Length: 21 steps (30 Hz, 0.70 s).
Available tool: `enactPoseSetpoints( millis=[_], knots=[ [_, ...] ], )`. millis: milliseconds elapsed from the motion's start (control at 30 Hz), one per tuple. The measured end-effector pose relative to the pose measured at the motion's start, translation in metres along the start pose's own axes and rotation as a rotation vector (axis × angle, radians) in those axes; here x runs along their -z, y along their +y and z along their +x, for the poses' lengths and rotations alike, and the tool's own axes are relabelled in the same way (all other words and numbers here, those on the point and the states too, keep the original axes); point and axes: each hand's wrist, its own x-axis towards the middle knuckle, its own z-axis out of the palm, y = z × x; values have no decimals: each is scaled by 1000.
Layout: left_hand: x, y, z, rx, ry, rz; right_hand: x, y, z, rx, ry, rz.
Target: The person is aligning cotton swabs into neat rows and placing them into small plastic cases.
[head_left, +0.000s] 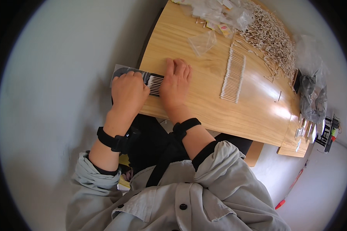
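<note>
At the table's left edge lies a clear plastic bag point(118, 69) with a dark part in it. My left hand point(129, 91) is curled closed over this bag, the thumb toward its right side. A row of white-tipped cotton swabs point(154, 84) lies side by side on a black backing, between my two hands. Beside the row, my right hand point(176, 81) lies with its fingers stretched out along the table and covers the row's right end. What is under either palm is hidden.
Farther right, many cotton swabs point(233, 77) lie in a neat column on the wooden table point(204, 104). A big loose heap of swabs point(270, 38) fills the far right. Crumpled clear bags point(235, 15) lie at the back, a grey plastic bag point(313, 96) at the right edge.
</note>
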Motion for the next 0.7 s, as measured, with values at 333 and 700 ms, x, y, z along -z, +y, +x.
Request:
enactPoseSetpoints(
  millis=[333,700],
  knots=[
    [-12,-15,-6,-31,34,-78,-18,-22,8,6,41,57],
    [-48,-61,6,743,-56,-1605,-16,-36,8,14,70,40]
  ],
)
